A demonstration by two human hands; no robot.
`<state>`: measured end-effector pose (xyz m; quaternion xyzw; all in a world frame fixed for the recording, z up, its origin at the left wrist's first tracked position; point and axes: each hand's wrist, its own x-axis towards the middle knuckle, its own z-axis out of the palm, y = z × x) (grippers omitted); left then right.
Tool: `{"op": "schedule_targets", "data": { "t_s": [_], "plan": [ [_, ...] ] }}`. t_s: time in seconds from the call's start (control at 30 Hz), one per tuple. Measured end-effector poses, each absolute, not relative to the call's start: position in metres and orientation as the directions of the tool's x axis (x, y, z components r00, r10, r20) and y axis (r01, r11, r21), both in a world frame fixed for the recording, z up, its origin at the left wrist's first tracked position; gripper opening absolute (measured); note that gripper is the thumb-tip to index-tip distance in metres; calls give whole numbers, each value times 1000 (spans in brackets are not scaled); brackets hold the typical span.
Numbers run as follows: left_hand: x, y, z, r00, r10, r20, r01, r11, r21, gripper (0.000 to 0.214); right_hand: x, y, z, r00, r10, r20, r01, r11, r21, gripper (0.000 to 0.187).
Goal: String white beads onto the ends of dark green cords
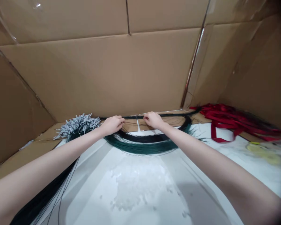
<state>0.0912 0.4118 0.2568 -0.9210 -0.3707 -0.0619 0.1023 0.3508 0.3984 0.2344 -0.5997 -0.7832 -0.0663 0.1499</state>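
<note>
Against tall brown cardboard walls (107, 72), I see a white plastic-covered worktable (140, 187) reaching to their foot. Across its far edge curves a long bundle of dark green and black thin cords (140, 145), grey-white tags (78, 125) clustered at its left end. Red ribbon straps (234, 120) lie heaped to the right. My left hand (112, 124) and right hand (153, 119), fingers curled shut, pinch a few strands stretched between them.

Assembly workbench: cardboard walls (107, 72), bundled wires (140, 145), red ribbons (234, 120).
</note>
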Motion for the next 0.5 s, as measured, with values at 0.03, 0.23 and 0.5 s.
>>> {"op": "schedule_targets", "data": {
  "t_s": [0.03,0.23,0.5],
  "plan": [
    [94,424,254,714,673,194,699,-701,-142,26,347,408,231,-247,919,307,955,285,-84,29],
    [114,479,240,720,674,166,692,-715,-98,27,337,443,213,-349,902,252,910,391,-137,30],
    [120,510,216,754,652,79,653,-757,24,28,324,448,200,-402,884,238,882,443,-158,30]
  ]
}}
